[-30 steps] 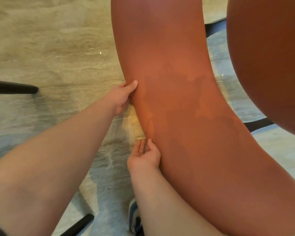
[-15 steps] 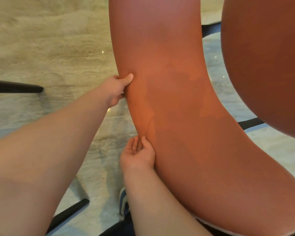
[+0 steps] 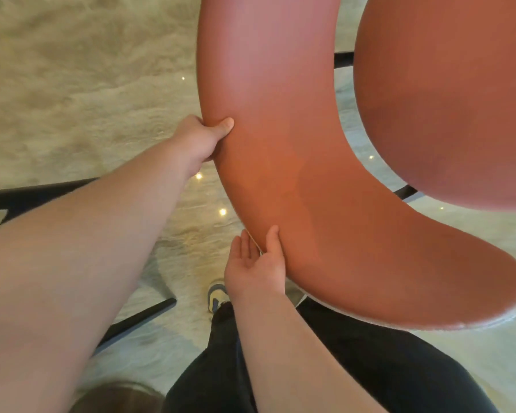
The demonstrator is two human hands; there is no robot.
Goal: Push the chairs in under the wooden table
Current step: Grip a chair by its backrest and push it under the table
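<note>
Hands, left [image 3: 201,138] and right [image 3: 255,268], grip curved terracotta chair back [image 3: 280,144], apparently smooth, pale-edged

- No text, label, brand name, number or sign can be read anywhere in the head view.
- Chair backrest [image 3: 280,162], gripped by the left hand [image 3: 201,138] and the right hand [image 3: 255,263]: plain reddish-brown surface, with no lettering or tag on the visible side.
- Chair seat [image 3: 447,99], beyond the right hand: plain surface, with no print.
- Shoe [image 3: 216,295], just below the right hand: light with darker bands; any marking on it is possibly a logo, but it is too small and blurred to read.
- Floor [image 3: 72,84], to the left of the left hand: veined pattern and bright light spots only, no markings.
</note>
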